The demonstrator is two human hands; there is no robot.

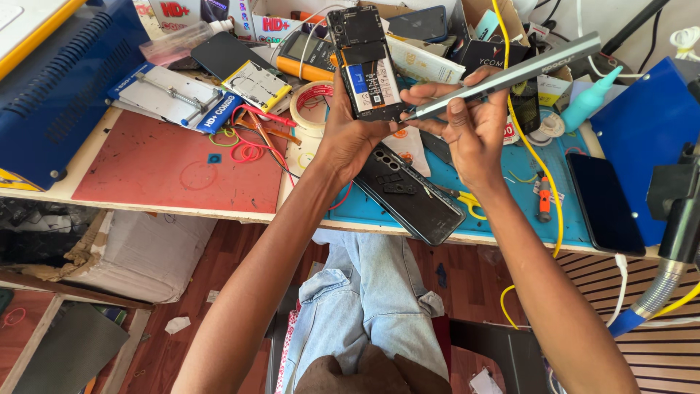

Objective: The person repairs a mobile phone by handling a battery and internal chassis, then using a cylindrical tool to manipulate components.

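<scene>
Top centre of the frame: left hand (348,135) fingers closed around an opened phone (367,64); right hand (467,124) pinches a grey screwdriver (503,75), tip at the phone's lower edge

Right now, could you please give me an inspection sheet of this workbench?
Surface: wooden bench with red mat and blue mat.
Job's things: opened phone, back off; grey electric screwdriver, tip at its lower edge.
Clutter: phone back cover, tape roll, dark phone, boxes.
Hands: left hand holds the phone; right hand grips the screwdriver.
Cables: yellow cable, red wires.
Surroundings: blue machine, wooden floor.
</scene>
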